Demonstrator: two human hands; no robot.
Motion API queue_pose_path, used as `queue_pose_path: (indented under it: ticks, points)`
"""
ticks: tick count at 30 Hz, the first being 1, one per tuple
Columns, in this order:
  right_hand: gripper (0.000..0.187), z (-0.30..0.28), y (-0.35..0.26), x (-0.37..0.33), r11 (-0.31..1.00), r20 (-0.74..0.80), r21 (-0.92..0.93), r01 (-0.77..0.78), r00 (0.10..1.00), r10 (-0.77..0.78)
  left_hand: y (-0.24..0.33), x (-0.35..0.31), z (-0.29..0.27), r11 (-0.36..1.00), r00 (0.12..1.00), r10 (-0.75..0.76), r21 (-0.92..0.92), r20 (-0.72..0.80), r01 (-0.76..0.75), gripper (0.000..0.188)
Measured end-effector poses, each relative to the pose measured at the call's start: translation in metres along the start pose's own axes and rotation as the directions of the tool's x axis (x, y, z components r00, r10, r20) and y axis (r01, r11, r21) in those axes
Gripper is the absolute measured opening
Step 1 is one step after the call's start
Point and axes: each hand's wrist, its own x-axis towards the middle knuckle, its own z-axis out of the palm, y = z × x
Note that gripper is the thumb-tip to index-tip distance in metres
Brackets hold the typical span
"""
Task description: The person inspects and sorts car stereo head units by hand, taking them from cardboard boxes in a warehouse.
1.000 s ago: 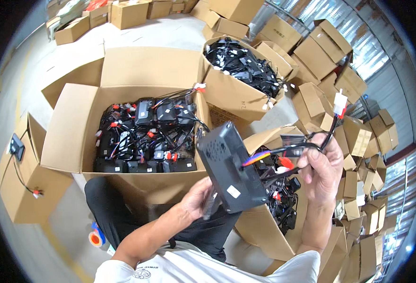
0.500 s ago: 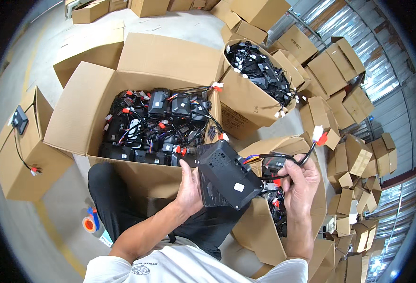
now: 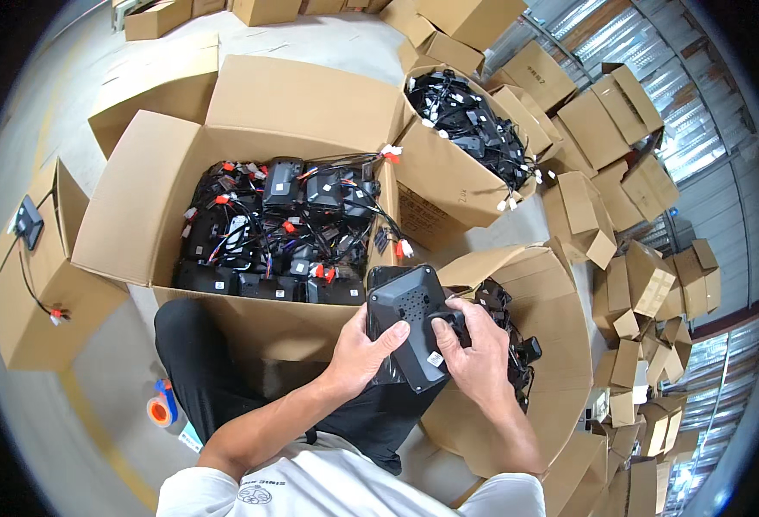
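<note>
Black charger (image 3: 411, 323) gripped by both hands, lower edge hidden behind fingers (image 3: 474, 332)

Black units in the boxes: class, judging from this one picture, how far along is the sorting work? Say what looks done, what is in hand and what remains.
Done: the big open box ahead already holds many black units with wires. In hand: the left hand and right hand both grip one black unit over the lap. Left: the box at the right holds more units, and a further box behind is full of cables.
</note>
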Motion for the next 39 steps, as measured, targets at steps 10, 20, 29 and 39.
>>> queue_pose_path:
  ticks: [10,20,29,39]
  points:
    - [0.023,0.052,-0.019,-0.016,0.951,-0.276,0.250,-0.181,0.928,0.250,0.010,-0.006,-0.005,0.985,0.998,0.067,0.160,-0.004,-0.066,0.051]
    - [0.041,0.025,0.012,-0.018,0.949,-0.229,0.293,-0.113,0.956,0.184,0.028,-0.004,-0.017,0.980,0.992,-0.086,0.187,0.090,0.068,0.055]
    - [0.084,0.038,-0.003,0.021,0.548,0.142,0.770,-0.327,0.925,0.352,0.065,0.002,-0.031,0.919,0.951,-0.145,0.394,0.273,0.027,0.076]
    - [0.100,0.072,0.008,0.055,0.340,0.595,0.782,-0.522,0.788,-0.159,0.114,0.024,-0.082,0.986,0.984,-0.163,-0.018,0.068,0.164,0.051]
